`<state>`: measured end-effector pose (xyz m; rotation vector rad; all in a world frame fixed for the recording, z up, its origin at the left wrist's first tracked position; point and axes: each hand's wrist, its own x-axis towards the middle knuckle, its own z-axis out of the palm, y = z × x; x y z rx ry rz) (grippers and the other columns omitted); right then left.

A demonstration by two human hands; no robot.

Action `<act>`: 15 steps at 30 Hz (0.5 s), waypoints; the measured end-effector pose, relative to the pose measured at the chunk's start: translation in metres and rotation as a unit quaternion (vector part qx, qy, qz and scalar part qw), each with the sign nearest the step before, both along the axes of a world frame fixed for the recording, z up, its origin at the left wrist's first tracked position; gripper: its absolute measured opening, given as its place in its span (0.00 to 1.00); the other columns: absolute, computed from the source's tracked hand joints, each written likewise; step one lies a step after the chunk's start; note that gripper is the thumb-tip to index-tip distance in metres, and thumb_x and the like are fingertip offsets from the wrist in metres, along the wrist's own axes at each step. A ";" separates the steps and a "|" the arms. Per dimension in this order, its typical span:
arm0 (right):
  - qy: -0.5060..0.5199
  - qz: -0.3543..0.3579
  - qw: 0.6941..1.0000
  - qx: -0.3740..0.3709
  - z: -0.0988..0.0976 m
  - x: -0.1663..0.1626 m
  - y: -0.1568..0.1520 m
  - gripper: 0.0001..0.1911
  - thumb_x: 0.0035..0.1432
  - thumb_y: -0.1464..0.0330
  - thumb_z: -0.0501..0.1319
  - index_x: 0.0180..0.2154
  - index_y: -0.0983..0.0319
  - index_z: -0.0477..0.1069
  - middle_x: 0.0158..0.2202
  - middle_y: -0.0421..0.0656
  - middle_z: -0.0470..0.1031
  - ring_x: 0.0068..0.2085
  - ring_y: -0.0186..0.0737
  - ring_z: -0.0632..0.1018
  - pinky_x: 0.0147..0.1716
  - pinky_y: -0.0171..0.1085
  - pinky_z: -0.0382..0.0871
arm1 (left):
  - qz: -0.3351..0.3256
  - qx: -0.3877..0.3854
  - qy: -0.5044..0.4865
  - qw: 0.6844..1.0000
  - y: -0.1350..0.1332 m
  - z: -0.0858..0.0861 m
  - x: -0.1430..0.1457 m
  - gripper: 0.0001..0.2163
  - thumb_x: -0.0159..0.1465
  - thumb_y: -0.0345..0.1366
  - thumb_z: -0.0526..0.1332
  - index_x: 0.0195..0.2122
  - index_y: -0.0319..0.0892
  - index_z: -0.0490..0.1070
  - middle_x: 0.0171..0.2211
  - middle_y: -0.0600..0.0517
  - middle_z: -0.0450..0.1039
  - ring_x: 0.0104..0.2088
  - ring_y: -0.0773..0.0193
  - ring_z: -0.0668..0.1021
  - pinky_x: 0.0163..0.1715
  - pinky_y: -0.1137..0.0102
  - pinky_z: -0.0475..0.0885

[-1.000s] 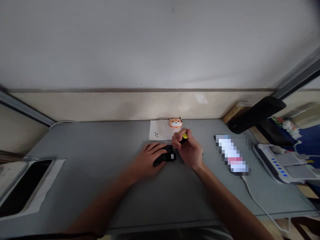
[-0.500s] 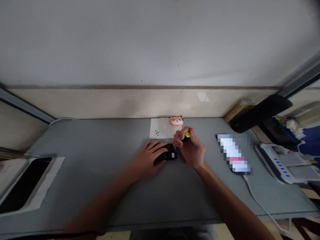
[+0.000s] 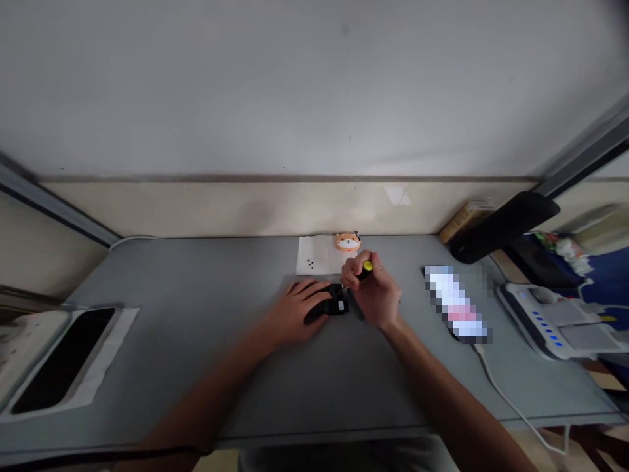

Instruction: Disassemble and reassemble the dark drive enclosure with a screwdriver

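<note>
Forearms at bottom edge, both reaching fwd over grey table (image 3: 196, 367). Left hand (image 3: 289, 313) laid flat, palm down, fingers spread over left end of small black device (image 3: 335, 305), pinning it to tabletop at centre. Right hand (image 3: 377, 300) just right of device, curled shut round thin screwdriver (image 3: 366, 267) w/ yellow cap, held near upright, tip aimed down at device's right end; tip contact too small to tell.

Device prob. light, rigid plastic w/ smooth shell, so likely to skid or spin unless pressed down. Best held by long sides or flat top. Screwdriver slim and light, prob. a fingertip grip near cap.

Near left: white tray (image 3: 113, 341) w/ dark phone-like slab inside. Near right: white cable (image 3: 511, 406) trailing off table edge, running up to pixelated oblong item (image 3: 457, 303). White box w/ row of blue lights (image 3: 565, 328) beyond, at right edge.

Just behind hands: white paper sheet (image 3: 319, 255) w/ few tiny black specks, poss. screws, easily lost. Orange dog-face figure (image 3: 348, 242) at sheet's far right corner.

Tabletop matt, flat, dimly lit. Far right: black curved object (image 3: 506, 226) and tan box (image 3: 464, 219) by beige upstand. Plain pale wall at back.
</note>
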<state>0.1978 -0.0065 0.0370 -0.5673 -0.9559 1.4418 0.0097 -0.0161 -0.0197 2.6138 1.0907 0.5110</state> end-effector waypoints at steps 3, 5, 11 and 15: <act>-0.002 0.001 1.000 -0.002 0.001 0.000 -0.001 0.23 0.65 0.50 0.58 0.25 0.58 0.64 0.21 0.36 0.55 0.22 0.33 0.59 0.26 0.38 0.56 | -0.004 -0.002 -0.002 1.000 0.001 0.000 0.000 0.16 0.69 0.40 0.59 0.58 0.47 0.71 0.59 0.46 0.73 0.61 0.50 0.71 0.59 0.52 0.68; 0.004 0.006 1.000 -0.003 0.001 -0.001 -0.001 0.23 0.64 0.50 0.58 0.25 0.58 0.65 0.21 0.36 0.55 0.23 0.34 0.58 0.26 0.38 0.55 | -0.006 -0.001 -0.003 1.000 0.002 0.000 0.000 0.17 0.69 0.40 0.59 0.58 0.47 0.71 0.60 0.46 0.73 0.62 0.50 0.71 0.59 0.51 0.68; 0.003 0.011 1.000 -0.024 0.001 0.000 0.002 0.23 0.63 0.49 0.59 0.24 0.58 0.64 0.20 0.36 0.54 0.23 0.35 0.56 0.26 0.38 0.53 | -0.008 0.004 -0.005 1.000 0.000 0.000 -0.001 0.16 0.69 0.38 0.58 0.58 0.47 0.70 0.60 0.46 0.73 0.61 0.51 0.71 0.60 0.52 0.66; 0.010 -0.003 0.999 -0.032 0.002 0.002 0.003 0.23 0.63 0.50 0.59 0.24 0.58 0.65 0.21 0.36 0.54 0.23 0.34 0.56 0.26 0.37 0.54 | 0.001 0.007 0.008 1.000 -0.001 0.000 -0.001 0.17 0.69 0.39 0.58 0.59 0.46 0.70 0.60 0.45 0.73 0.62 0.49 0.71 0.61 0.49 0.64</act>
